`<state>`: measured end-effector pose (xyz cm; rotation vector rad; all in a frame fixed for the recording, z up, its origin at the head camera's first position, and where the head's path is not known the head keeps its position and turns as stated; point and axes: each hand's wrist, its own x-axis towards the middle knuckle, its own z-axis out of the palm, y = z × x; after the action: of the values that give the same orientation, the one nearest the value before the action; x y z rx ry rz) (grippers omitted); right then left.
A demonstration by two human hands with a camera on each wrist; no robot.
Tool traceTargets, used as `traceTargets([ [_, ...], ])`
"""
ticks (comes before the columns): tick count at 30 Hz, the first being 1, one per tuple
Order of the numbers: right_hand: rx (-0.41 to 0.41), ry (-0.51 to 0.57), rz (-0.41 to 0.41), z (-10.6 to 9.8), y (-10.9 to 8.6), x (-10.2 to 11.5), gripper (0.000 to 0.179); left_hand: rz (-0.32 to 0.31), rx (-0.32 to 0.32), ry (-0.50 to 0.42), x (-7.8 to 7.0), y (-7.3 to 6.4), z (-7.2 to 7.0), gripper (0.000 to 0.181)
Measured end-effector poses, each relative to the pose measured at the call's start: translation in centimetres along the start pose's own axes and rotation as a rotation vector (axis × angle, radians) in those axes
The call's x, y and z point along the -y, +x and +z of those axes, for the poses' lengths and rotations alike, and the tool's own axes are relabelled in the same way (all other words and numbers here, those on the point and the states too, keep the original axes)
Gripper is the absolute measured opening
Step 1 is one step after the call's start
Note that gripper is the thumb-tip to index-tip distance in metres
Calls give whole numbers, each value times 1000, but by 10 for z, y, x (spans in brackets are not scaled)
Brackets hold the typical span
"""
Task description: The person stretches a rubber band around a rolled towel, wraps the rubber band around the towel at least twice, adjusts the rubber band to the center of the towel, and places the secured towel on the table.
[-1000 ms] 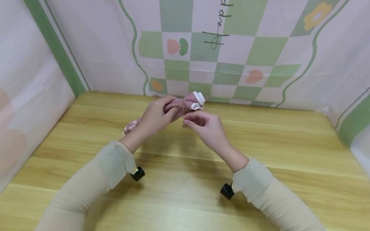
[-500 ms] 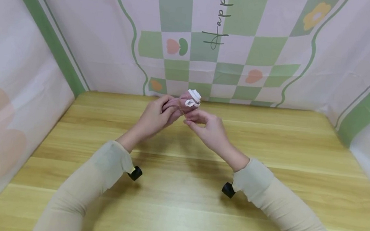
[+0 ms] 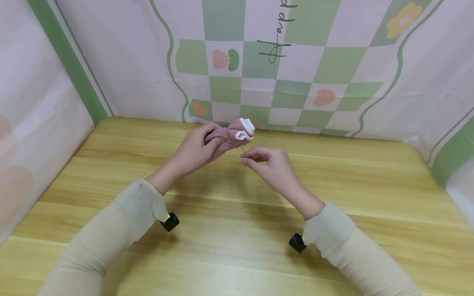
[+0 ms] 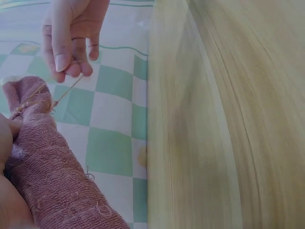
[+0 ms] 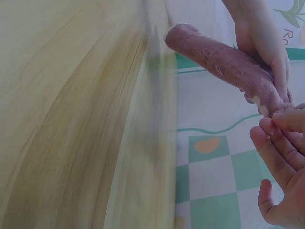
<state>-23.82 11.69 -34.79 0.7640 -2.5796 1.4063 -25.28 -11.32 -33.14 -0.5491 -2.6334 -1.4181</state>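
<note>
A pink terry towel (image 3: 239, 129), rolled into a tube with white edges at its end, is held up over the far part of the table. My left hand (image 3: 192, 150) grips it, thumb on the near side. Around the roll near its white end runs a thin tan string (image 4: 69, 90), and the towel (image 4: 62, 171) is cinched there. My right hand (image 3: 274, 167) pinches the string between thumb and fingertips, just right of the roll. The string is stretched between towel and fingertips. In the right wrist view, the towel's other end (image 5: 183, 36) points away from the right hand (image 5: 281, 167).
The wooden table (image 3: 222, 265) extends under both arms. Behind it hangs a checked green and white cloth (image 3: 297, 91), close beyond the towel. Cloth walls also stand left and right. A black wrist camera (image 3: 170, 222) hangs below the left cuff, another camera (image 3: 298, 243) below the right.
The towel has tilted and shifted slightly left with my left hand; its lower end has gone out of head view. My right hand has moved a little right, drawing the string away from the roll.
</note>
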Motion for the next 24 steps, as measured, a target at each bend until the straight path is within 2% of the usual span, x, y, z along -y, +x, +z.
traceTargets([
  [7,45,32,38,-3,-4,-6,13,-26,-29,20,4,0,-6,23],
  [15,88,81,83,-9,-8,-6,13,-11,-68,3,4,0,-14,21],
  [24,152,112,158,-14,-14,-11,15,-21,-84,3,10,0,-16,23],
])
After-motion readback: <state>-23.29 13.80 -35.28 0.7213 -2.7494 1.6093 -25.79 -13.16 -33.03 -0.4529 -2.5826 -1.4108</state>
